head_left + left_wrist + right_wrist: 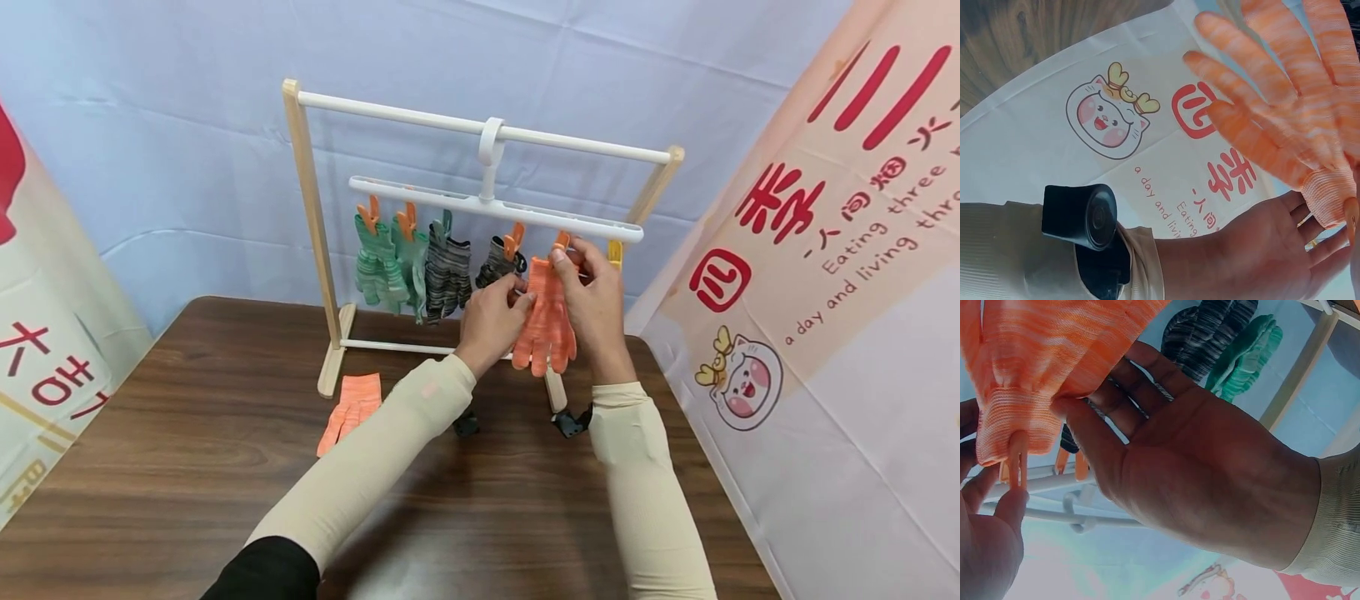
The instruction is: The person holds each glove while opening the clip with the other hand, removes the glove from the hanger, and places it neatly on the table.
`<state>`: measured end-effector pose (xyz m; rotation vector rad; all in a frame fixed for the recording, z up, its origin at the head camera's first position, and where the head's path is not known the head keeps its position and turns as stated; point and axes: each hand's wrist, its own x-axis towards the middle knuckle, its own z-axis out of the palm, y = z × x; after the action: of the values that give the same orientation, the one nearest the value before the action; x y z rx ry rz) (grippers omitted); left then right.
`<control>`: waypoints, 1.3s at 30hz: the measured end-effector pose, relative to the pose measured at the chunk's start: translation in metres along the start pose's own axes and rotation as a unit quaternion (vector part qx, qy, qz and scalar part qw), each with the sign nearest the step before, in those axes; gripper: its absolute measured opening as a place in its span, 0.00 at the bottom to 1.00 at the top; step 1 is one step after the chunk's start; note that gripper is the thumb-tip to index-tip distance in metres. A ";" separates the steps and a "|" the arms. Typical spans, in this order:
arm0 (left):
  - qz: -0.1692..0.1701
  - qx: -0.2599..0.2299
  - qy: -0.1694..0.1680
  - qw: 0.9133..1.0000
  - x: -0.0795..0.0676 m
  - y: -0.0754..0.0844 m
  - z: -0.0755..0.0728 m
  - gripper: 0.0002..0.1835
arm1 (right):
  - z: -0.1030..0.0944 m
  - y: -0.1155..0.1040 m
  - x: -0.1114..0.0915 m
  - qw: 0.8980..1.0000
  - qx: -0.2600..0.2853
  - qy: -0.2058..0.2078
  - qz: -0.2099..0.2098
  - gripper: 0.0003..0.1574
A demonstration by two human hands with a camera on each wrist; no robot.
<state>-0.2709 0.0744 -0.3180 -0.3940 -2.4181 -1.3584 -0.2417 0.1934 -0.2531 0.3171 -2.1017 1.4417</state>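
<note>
An orange knit glove (542, 325) hangs fingers down from the right part of the white clip hanger (450, 197), with an orange clothespin (1018, 456) at its cuff. My right hand (596, 304) pinches that clothespin between thumb and fingers, close under the hanger bar. At the glove's left edge, my left hand (491, 321) pinches the fabric just below the cuff; its thumb is in front and the other fingers reach behind. The right wrist view shows both hands, the left one (1210, 456) large. Another orange glove (356, 404) lies on the table, partly behind my left sleeve.
Green gloves (378, 267) and dark striped gloves (447, 275) hang from clothespins to the left. A yellow clothespin (615, 252) is at the hanger's right end. The wooden rack (307, 208) stands on the brown table (187, 467). Small dark objects (573, 423) lie near its base.
</note>
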 end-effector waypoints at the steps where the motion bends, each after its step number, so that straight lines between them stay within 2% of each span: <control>1: 0.001 0.001 0.000 1.000 0.000 0.000 0.000 0.09 | 0.000 -0.001 0.000 1.000 0.006 0.000 -0.001 0.21; 12: 0.000 -0.008 -0.016 1.000 -0.002 -0.001 -0.003 0.07 | 0.003 0.000 0.000 0.999 0.031 0.022 -0.021 0.16; 17: 0.008 -0.006 -0.009 1.000 -0.002 -0.002 -0.002 0.06 | 0.004 0.002 0.001 0.998 0.040 0.033 -0.025 0.16; 21: 0.018 -0.012 -0.009 1.000 -0.002 -0.003 -0.001 0.06 | 0.005 0.003 0.001 0.998 0.044 0.044 -0.019 0.18; 29: 0.035 -0.036 -0.029 0.998 -0.001 -0.006 -0.001 0.06 | 0.005 0.002 0.001 0.996 0.063 0.056 -0.007 0.19; 39: 0.037 -0.049 -0.033 0.998 -0.008 -0.013 -0.006 0.05 | 0.006 0.000 0.001 0.997 0.049 0.058 -0.022 0.16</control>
<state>-0.2680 0.0626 -0.3280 -0.5570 -2.3693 -1.4570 -0.2449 0.1882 -0.2541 0.3083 -1.9251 1.5050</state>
